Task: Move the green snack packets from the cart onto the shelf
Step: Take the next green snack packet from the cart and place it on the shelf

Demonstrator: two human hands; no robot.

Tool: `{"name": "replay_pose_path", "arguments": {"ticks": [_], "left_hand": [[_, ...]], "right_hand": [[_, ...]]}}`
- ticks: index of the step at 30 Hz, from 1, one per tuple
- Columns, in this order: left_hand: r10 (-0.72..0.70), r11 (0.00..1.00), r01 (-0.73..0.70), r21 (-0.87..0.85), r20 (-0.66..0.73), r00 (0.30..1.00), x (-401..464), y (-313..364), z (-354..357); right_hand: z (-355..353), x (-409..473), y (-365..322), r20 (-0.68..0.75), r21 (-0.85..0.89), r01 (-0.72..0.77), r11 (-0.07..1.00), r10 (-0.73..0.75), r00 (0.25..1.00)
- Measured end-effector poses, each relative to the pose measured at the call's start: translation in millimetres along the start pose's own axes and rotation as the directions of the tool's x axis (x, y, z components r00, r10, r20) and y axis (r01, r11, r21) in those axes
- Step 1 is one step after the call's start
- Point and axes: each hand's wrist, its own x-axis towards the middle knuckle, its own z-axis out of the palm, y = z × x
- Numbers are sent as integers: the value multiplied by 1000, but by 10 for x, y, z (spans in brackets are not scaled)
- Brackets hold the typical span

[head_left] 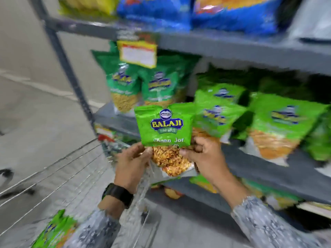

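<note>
A green snack packet (165, 130) with a clear lower window is held upright in front of the grey shelf (268, 169). My left hand (131, 162) grips its lower left edge and my right hand (204, 156) grips its lower right edge. Several matching green packets (279, 122) lie on the shelf to the right, and darker green ones (157, 86) stand behind. Another green packet (55, 230) lies in the wire cart (59, 176) at the lower left.
Blue packets (232, 13) and yellow packets fill the shelf above. A yellow price tag (138, 53) hangs from that shelf's edge. A grey upright post (71, 74) stands at the shelf's left end. More packets sit on the lower shelf (206, 199).
</note>
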Motion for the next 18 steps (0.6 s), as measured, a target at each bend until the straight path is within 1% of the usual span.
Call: {"name": "replay_pose_path", "arguments": {"ticks": [3, 5, 7, 9, 10, 12, 15, 18], "left_hand": [[83, 993, -95, 76, 139, 987, -35, 164, 945], [139, 977, -169, 132, 212, 967, -39, 223, 1554], [175, 966, -212, 146, 235, 956, -48, 309, 2155], [152, 978, -179, 110, 212, 965, -31, 371, 2590], [121, 985, -144, 94, 211, 970, -15, 375, 2761], [89, 981, -124, 149, 219, 972, 90, 244, 2992], [30, 956, -88, 278, 206, 978, 214, -56, 3116], [4, 948, -76, 310, 228, 974, 164, -166, 3090]], "right_hand": [[-918, -338, -64, -221, -107, 14, 994, -38, 975], [-1445, -489, -58, -367, -173, 6, 985, -70, 927], [-1912, -523, 45, -482, -269, -39, 962, -100, 870], [-2247, -441, 221, -560, -337, -127, 933, -89, 824], [-2390, -384, 343, -580, -342, -161, 926, -72, 812], [-2576, -269, 580, -600, -295, -201, 934, -17, 800], [-2626, -209, 793, -579, -240, -195, 951, 21, 815], [-2601, -223, 944, -589, -171, -191, 967, 55, 806]]}}
